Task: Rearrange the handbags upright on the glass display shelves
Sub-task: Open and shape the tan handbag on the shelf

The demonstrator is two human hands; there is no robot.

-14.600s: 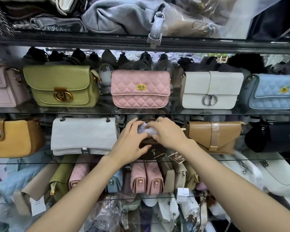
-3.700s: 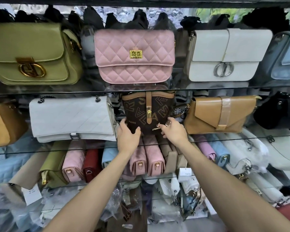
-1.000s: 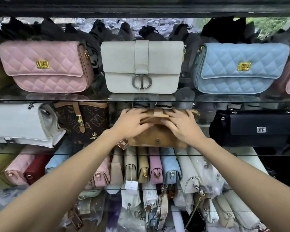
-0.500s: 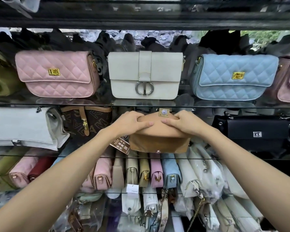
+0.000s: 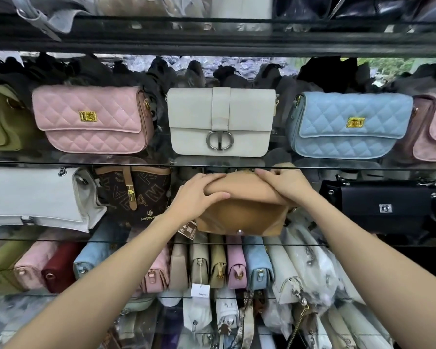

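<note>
tan flap handbag (image 5: 239, 217) on middle glass shelf (image 5: 48, 240), between brown monogram bucket bag (image 5: 134, 192) on its left and black clasp bag (image 5: 380, 207) on its right. long axis runs left-right, parallel to shelf edge. flap lifted and folded over the top; small snap stud at bottom centre faces the camera. base sits at the shelf's front edge, body roughly upright. left hand (image 5: 199, 195) grips the flap's left end, fingers curled over the top, thumb below. right hand (image 5: 285, 185) grips the right end, fingers bent over the fold. hang tag (image 5: 188, 229) dangles at the bag's lower left. shelf above: pink quilted bag (image 5: 93, 119), white buckle bag (image 5: 220, 122), blue quilted bag (image 5: 347, 124), all upright, fronts outward.
</note>
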